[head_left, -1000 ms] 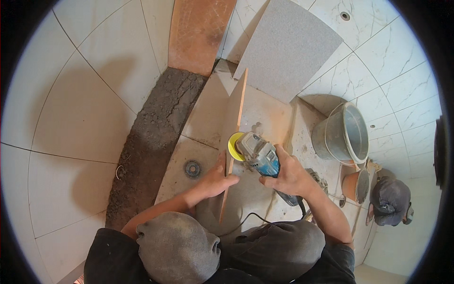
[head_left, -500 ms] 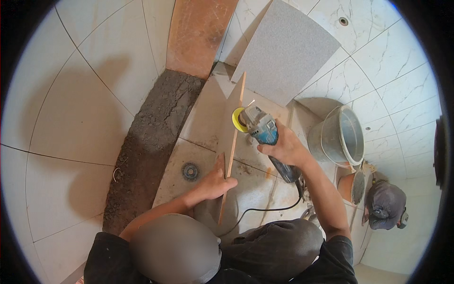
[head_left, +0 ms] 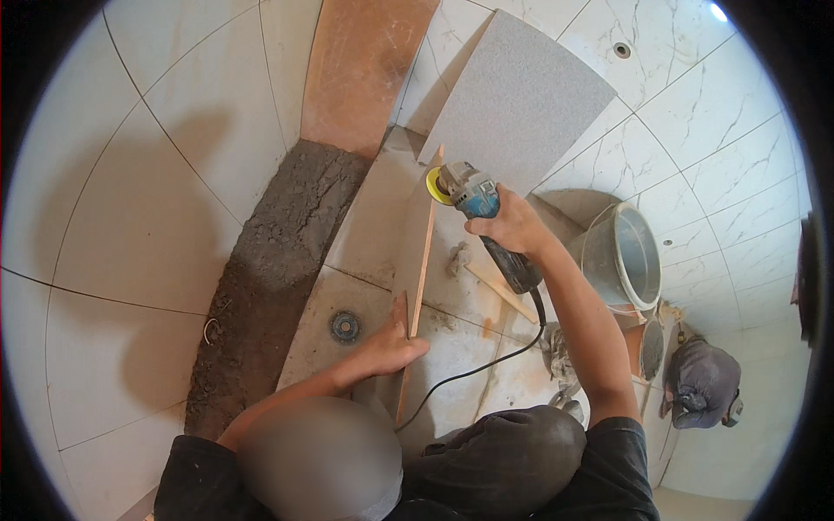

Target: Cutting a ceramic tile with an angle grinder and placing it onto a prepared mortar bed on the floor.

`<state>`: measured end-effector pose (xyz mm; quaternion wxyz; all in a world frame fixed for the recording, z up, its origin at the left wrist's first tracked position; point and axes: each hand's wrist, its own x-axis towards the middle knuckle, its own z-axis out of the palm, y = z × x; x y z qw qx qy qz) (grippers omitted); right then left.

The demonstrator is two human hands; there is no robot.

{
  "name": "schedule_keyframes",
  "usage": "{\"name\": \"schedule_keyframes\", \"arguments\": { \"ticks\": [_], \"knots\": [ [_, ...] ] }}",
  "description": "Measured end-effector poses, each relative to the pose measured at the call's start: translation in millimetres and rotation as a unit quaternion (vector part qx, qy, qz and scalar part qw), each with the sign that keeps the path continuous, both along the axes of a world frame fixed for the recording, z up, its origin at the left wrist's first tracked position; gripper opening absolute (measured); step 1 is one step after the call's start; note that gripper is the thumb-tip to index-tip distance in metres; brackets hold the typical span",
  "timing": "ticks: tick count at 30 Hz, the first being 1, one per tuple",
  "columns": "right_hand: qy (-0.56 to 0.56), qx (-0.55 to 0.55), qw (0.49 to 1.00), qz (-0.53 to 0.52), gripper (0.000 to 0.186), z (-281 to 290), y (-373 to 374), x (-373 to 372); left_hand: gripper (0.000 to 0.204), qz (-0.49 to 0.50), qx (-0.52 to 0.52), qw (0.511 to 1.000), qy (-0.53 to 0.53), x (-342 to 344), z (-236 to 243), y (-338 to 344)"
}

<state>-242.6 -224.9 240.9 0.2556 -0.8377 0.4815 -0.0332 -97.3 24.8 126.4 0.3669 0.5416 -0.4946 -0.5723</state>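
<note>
My left hand [head_left: 382,349] grips a tile standing on edge, its narrow tan edge [head_left: 423,271] facing up. The thumb lies on one side of that edge and the fingers on the other. In my right hand [head_left: 512,224] is a blue and grey angle grinder [head_left: 476,198], held by its body with the black cord trailing down. Its yellow disc [head_left: 436,185] is at the far part of the tile's edge; whether they touch, I cannot tell. Below the grinder shows a narrow pale strip [head_left: 502,292].
A round dark disc [head_left: 345,326] lies on the floor left of the tile. Rough mortar [head_left: 287,234] runs along the left wall. A grey tile [head_left: 526,91] leans at the back. To the right stand a bucket [head_left: 599,260] and a crouching person [head_left: 702,382].
The grinder has moved slightly away and to the left along the tile's edge. A pale strip now shows beneath it. The left hand keeps its grip.
</note>
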Motion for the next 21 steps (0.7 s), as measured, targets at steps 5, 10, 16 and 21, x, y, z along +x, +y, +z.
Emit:
{"name": "schedule_keyframes", "arguments": {
  "ticks": [5, 10, 16, 21],
  "knots": [
    [-0.023, 0.021, 0.999, -0.006, 0.074, 1.5, -17.6, 12.3, 0.108, -0.006, 0.005, 1.000, -0.014, -0.1, -5.9, 0.0],
    [-0.016, -0.002, 1.000, -0.006, 0.074, -3.1, -37.0, 21.1, 0.109, -0.025, 0.024, 0.995, -0.088, -2.0, -21.2, -1.2],
    [-0.017, 0.006, 1.000, -0.018, 0.071, -3.0, -63.8, 32.8, 0.110, -0.033, 0.087, 0.995, -0.047, -1.0, 0.9, -6.7],
    [-0.007, 0.035, 0.999, -0.027, 0.070, -2.3, -65.1, 37.7, 0.110, -0.029, 0.063, 0.995, -0.073, -2.8, -11.0, -5.0]
  ]
}}
